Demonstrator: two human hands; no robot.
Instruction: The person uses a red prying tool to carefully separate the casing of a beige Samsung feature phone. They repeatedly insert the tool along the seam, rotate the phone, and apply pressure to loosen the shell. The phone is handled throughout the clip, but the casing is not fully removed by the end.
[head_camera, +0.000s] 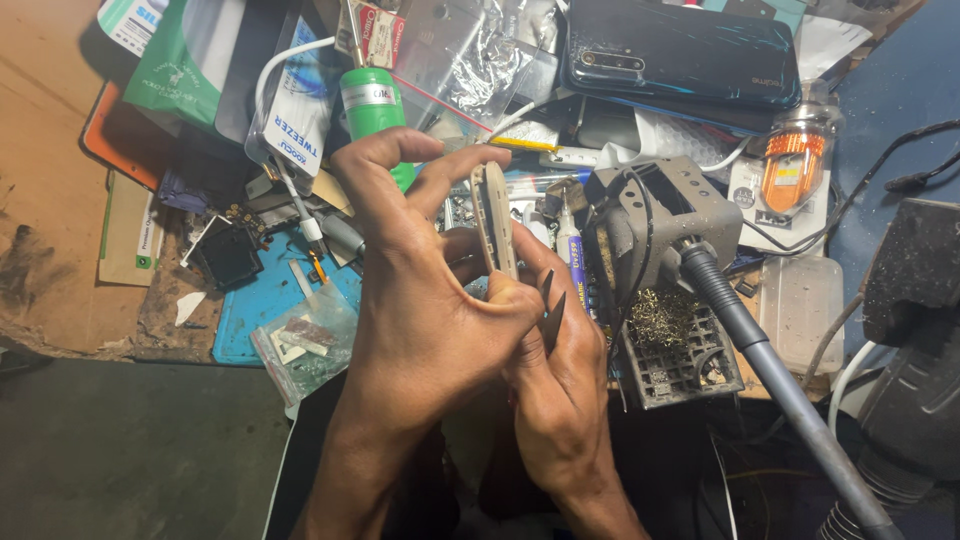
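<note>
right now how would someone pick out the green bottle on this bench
Start at the big dark phone lying at the top of the cluttered bench. Go left past the crinkled clear plastic to the green bottle, just above the left hand. It alone is bright green and cylindrical.

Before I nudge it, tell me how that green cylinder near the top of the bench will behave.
The green cylinder looks round-sided, so it would probably roll if knocked flat. It stands among loose packets and cables, so it may tip. Its smooth surface seems a little slippery.
</note>
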